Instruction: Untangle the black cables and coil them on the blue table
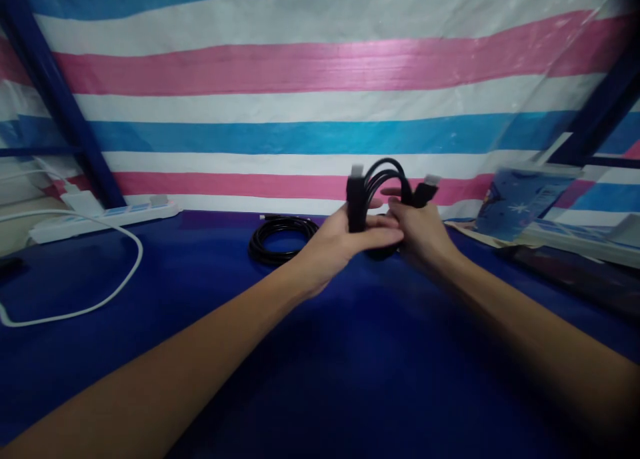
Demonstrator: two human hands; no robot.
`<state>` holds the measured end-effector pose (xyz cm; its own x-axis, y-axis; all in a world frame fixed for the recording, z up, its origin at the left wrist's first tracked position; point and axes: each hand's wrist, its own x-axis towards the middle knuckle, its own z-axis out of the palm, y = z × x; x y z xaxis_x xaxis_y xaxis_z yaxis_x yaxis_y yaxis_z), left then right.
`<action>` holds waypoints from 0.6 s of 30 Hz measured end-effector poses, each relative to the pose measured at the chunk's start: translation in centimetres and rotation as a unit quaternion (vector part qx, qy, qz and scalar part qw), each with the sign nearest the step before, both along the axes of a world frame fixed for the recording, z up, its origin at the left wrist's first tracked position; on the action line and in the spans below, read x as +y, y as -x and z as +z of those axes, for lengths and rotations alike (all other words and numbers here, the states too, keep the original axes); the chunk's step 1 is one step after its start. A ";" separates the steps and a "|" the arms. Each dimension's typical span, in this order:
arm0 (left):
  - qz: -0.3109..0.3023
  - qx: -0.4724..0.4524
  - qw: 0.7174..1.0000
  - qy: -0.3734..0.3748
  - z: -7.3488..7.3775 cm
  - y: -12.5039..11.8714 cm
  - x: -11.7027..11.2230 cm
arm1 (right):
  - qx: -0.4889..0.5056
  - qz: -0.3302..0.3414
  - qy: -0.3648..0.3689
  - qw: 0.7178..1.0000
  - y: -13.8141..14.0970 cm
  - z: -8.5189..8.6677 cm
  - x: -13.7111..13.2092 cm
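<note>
A black cable (385, 174), bent into loops, is held up above the dark blue table between my two hands. It has a flat metal-tipped plug at each end and looks like an HDMI cable. My left hand (345, 239) is closed around the loops beside the upright plug, thumb across the front. On the other side, my right hand (420, 229) grips the loops near the second plug, which tilts to the right. Some of its fingers are hidden behind the cable. Behind my left wrist, another coiled black cable (273, 253) lies flat on the table.
A white power strip (130, 213) with a plugged-in white charger (83, 199) sits at the back left, its white cord curving over the table (200, 292). At right stand a blue patterned cup (520, 202) and a dark flat object (565, 272). Striped sheeting (300, 105) hangs behind.
</note>
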<state>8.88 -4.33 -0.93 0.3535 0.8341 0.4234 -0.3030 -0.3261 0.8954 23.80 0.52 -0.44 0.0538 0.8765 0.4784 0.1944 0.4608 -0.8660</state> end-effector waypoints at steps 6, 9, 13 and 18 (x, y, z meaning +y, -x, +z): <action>-0.077 0.062 0.982 0.163 0.8 0.4 -1.1 | -0.194 -0.003 -0.066 0.979 0.8 -0.2 -1.6; -0.118 0.119 0.976 0.141 0.9 1.0 -0.8 | -0.114 0.071 -0.069 0.989 1.0 0.5 -2.1; -0.091 0.195 0.976 0.034 0.3 1.4 -0.1 | -0.066 0.022 -0.050 0.996 0.9 0.6 -1.6; -0.181 0.220 0.957 0.055 -1.4 1.4 0.8 | -0.113 0.045 -0.011 0.992 -0.5 -1.4 0.8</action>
